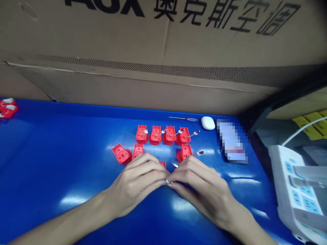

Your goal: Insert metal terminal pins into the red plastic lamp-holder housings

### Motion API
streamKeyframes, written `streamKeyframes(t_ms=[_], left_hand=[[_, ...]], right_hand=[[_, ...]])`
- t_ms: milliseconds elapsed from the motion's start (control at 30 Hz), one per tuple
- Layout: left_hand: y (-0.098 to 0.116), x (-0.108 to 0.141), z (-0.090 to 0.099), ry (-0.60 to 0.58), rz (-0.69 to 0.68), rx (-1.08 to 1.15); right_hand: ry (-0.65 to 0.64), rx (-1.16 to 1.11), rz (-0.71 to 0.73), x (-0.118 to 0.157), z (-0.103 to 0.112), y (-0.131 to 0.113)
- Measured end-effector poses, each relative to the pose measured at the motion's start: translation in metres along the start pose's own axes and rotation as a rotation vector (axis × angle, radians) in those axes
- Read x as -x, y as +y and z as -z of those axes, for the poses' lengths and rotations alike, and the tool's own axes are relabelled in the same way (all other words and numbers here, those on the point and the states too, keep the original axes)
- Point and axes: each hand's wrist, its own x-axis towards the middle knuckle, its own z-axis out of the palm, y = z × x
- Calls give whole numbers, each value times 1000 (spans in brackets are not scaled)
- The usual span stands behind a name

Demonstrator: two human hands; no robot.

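My left hand [144, 175] and my right hand [201, 185] meet over the blue table, fingertips pinched close together. A small whitish metal piece [169, 182] shows between them, at the tips of my right thumb and fingers. Whatever my left fingers pinch is hidden behind them. Just beyond the fingertips, part of a red plastic housing [162, 164] shows; I cannot tell whether it is held. Another red housing [138, 150] is partly covered by my left hand, and one [185, 151] with a thin lead lies just past my right knuckles.
Several red housings [156, 133] stand in a row behind my hands, some with leads. A screwdriver [187, 119], a white rounded case [207, 123] and a blurred-out phone-like slab [232, 141] lie farther back. A white power strip [296, 190] is at right; cardboard [143, 88] walls the back.
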Motion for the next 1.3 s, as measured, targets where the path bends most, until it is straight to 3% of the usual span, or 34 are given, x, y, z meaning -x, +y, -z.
streamKeyframes(t_ms=[633,933,1167,1300], left_hand=[[-6,0,-1,29,-70,-52],[-4,-3,3,103,-136,-226],[2,-6,10,76,-107,-335],[1,-7,14,0,-50,-358]], right_hand=[[26,27,-61,0,-10,-3],[66,19,-11,0,-9,-3],[48,65,-9,-3,-8,-5],[40,88,-6,-2,-5,-6]])
